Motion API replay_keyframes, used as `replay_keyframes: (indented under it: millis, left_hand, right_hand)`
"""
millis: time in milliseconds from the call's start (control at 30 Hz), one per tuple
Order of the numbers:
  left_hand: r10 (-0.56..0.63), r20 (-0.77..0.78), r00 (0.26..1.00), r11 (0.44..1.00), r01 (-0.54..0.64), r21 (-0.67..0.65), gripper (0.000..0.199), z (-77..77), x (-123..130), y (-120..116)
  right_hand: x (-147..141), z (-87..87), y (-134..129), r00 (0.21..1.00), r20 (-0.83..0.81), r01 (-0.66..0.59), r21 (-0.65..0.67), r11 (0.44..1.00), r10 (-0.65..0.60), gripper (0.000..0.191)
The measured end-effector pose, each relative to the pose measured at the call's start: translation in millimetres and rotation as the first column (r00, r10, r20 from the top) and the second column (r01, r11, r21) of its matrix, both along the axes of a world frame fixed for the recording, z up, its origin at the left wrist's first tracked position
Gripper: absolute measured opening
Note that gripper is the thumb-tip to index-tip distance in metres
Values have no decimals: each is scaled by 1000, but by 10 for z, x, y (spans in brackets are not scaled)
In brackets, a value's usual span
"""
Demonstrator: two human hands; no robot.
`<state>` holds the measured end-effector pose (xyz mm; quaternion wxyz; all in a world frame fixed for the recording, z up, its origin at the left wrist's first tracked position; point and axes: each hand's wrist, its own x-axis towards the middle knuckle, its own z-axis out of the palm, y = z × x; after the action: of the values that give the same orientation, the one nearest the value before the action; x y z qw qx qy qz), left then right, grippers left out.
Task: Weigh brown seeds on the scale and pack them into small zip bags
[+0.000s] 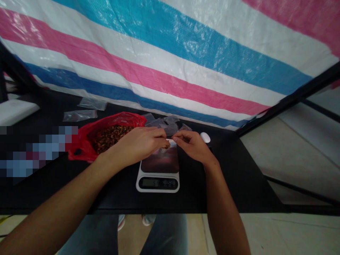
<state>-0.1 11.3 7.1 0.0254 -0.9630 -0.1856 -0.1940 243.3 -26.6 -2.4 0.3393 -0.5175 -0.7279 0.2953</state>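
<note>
Over the steel plate of a white kitchen scale (160, 164), both my hands meet at a small clear plastic bag (165, 146) with brown bits in it. My left hand (147, 141) is closed, its fingers curled around the bag's left side. My right hand (193, 146) is pinched with thumb and forefinger at the bag's upper right edge; its other fingers curl under. The bag's lower part seems to rest on the scale, partly hidden by my left hand. Behind my left wrist, a red plastic bag (79, 141) lies open, holding many dried brown-red pieces (111, 136).
Several clear plastic bags (171, 128) lie behind the scale, others (81, 115) at the back left. A white oval object (205, 137) lies right of my right hand. A striped plastic sheet (170, 63) hangs behind the black table (117, 198). A pixelated patch covers the left side.
</note>
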Motion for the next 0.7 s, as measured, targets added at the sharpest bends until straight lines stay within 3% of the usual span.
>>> replay_keyframes:
  millis: [233, 700]
  left_hand:
    - [2, -25, 1000, 1000, -1, 19, 23, 1, -16, 17]
    - [-53, 92, 994, 989, 65, -133, 29, 33, -57, 22]
  right_hand:
    - [2, 4, 0, 1000, 1, 2, -1, 1000, -2, 20]
    - [16, -13, -5, 1000, 2, -5, -7, 1000, 5, 21]
